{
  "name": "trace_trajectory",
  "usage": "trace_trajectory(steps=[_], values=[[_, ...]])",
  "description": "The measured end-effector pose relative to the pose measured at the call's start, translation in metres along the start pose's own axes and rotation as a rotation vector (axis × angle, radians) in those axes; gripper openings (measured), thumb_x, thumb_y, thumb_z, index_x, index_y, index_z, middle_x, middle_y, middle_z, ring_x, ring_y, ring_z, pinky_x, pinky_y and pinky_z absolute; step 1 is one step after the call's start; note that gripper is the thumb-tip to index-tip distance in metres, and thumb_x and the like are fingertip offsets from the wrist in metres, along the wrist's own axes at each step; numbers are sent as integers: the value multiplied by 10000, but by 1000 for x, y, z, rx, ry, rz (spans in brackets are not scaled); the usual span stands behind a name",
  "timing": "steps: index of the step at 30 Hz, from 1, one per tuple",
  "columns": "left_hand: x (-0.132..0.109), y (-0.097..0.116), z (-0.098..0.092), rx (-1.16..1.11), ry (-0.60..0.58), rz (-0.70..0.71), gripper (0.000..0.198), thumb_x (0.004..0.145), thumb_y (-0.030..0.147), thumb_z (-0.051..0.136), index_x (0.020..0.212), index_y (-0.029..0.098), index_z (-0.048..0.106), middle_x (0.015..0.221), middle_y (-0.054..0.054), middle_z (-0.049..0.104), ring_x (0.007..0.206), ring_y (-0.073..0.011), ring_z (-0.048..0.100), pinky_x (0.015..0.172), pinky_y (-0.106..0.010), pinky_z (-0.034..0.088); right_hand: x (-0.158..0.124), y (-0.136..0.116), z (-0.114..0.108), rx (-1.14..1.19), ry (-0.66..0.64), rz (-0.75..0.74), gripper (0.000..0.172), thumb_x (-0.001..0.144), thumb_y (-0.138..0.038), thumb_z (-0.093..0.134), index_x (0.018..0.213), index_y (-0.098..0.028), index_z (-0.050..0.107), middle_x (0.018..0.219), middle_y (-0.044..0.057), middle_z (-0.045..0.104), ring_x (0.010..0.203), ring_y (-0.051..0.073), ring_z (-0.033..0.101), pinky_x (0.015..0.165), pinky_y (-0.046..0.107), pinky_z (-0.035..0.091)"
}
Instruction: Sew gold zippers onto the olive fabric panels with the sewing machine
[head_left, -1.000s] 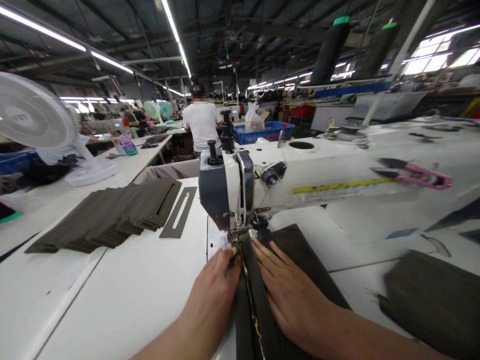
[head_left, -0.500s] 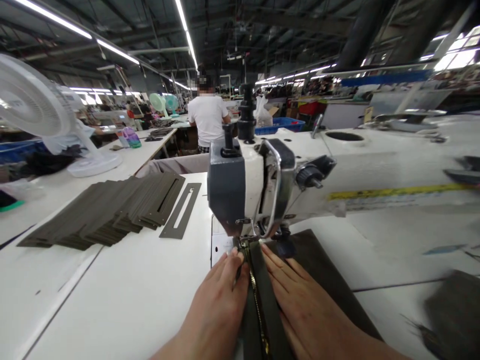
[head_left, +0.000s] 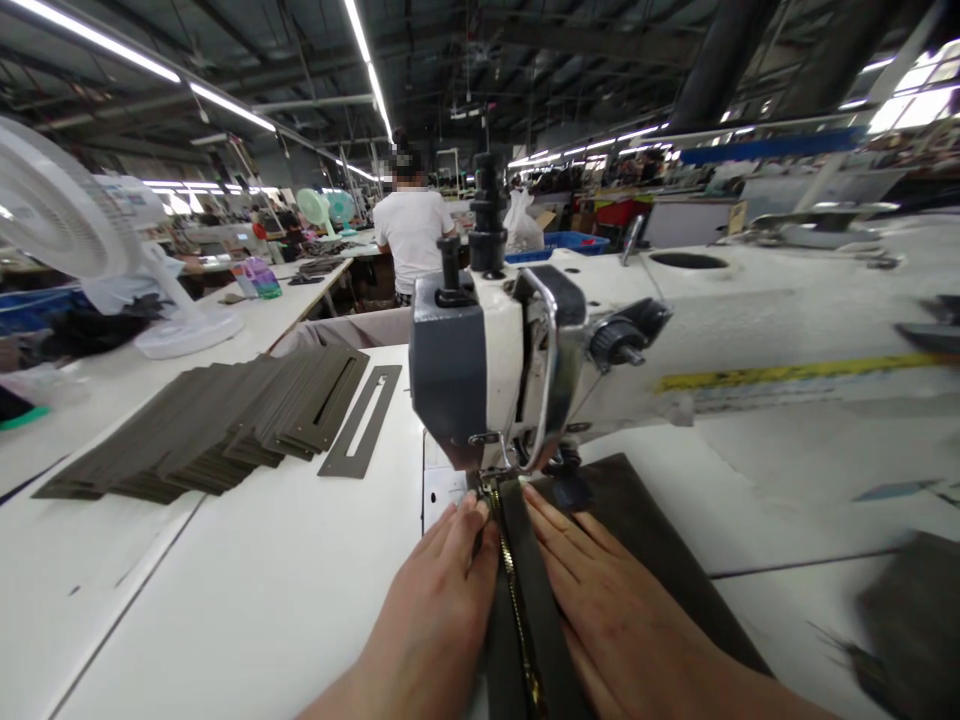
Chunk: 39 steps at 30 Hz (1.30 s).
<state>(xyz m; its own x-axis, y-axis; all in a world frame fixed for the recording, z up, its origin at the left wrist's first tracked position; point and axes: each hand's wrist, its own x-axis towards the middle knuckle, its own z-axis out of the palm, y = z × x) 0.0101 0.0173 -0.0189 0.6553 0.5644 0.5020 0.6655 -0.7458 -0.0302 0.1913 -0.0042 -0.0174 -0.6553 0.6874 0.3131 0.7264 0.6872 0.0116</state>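
A zipper (head_left: 513, 590) with gold teeth runs lengthwise under the presser foot (head_left: 491, 482) of a sewing machine (head_left: 450, 380). Dark olive fabric (head_left: 649, 520) lies beneath it and spreads out to the right. My left hand (head_left: 442, 585) is closed along the zipper's left edge, thumb and fingers pinched together just in front of the foot. My right hand (head_left: 600, 590) rests flat on the fabric right of the teeth, fingers stretched toward the needle area. The needle tip and the fabric under my palms are hidden.
Left of the machine lie a stack of slotted olive panels (head_left: 217, 420) and one single slotted panel (head_left: 364, 425). A white fan (head_left: 172, 310) stands farther left. Beyond the machine is a person in a white shirt (head_left: 412, 235). Dark fabric (head_left: 915, 620) sits at the right edge.
Both hands keep nearly the same place on the zipper and fabric. The machine head sits slightly farther left and higher in the view.
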Motion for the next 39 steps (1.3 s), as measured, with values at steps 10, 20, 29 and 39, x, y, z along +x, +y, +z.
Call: trace_trajectory(steps=[10,20,29,39], values=[[3,1,-6,-22,-91,-13,276,906,112,320,1033,79,563,1103,-171,570,1045,-253,559,867,-416,520,-4,-7,0,52,36,102,581,759,-98,383,1339,-89,357,1355,128,402,1277,224,314,1046,438,288],[5,-2,-7,61,-150,56,265,898,83,321,1078,82,515,1079,-148,558,1054,-241,545,903,-428,488,-2,-9,0,118,-25,156,528,788,-110,386,1315,-97,400,1386,125,356,1317,226,216,1082,453,205],[10,-4,-12,-39,-161,30,252,876,71,368,1074,113,519,1062,-136,541,969,-213,573,860,-382,509,2,-6,-2,149,-22,154,564,809,-124,396,1366,-116,309,1395,127,337,1319,220,208,1087,447,184],[17,-13,-11,-120,-145,-41,251,873,95,373,990,132,593,953,-100,591,878,-205,598,794,-359,514,15,6,-4,234,-1,140,475,844,-157,366,1312,-89,395,1353,154,400,1300,236,258,1071,470,205]])
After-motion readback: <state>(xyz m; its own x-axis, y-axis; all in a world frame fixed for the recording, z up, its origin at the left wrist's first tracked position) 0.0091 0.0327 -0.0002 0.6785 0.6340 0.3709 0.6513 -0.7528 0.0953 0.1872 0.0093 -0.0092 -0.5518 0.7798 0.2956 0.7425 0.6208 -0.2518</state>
